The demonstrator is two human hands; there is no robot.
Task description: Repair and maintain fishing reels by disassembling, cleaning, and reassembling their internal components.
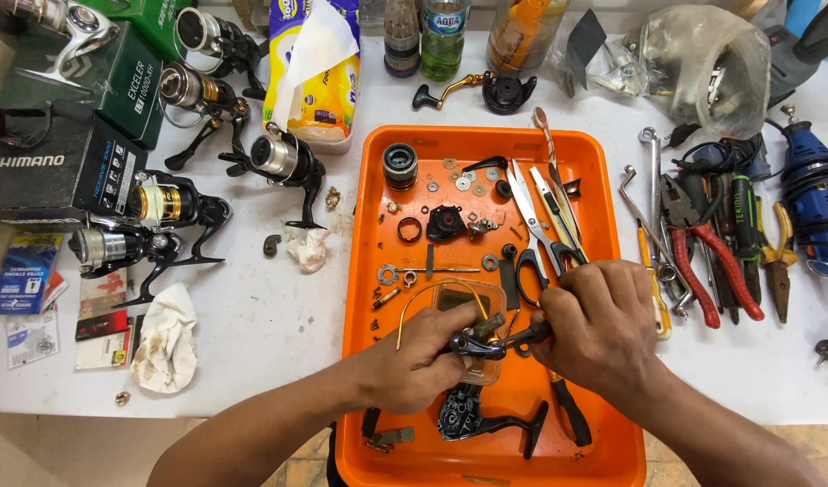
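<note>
Both hands, left hand (pixel 418 350) and right hand (pixel 599 320), are clamping their grip on a dark reel part (pixel 482 343), possibly a rotor, over the orange tray (pixel 364 271).

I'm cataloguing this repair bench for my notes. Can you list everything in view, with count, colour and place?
Orange plastic tray: one, table centre.
Small dark metal reel part: one, held by both hands over the tray.
Silver scissors with black handles: one, in the tray.
Small washers and screws: many, silver, tray's upper half.
Black reel body with handle: one, tray's near end.
Spinning fishing reels: about five, black, silver and gold, left of tray.
Dark boxes: several, far left.
Yellow tissue pack: one, above tray's left corner.
Red-handled pliers: one, right of tray among other tools.
Blue rotary tool: one, far right.
White table: one.
Left hand: grips the part.
Right hand: grips the part's other end.
</note>
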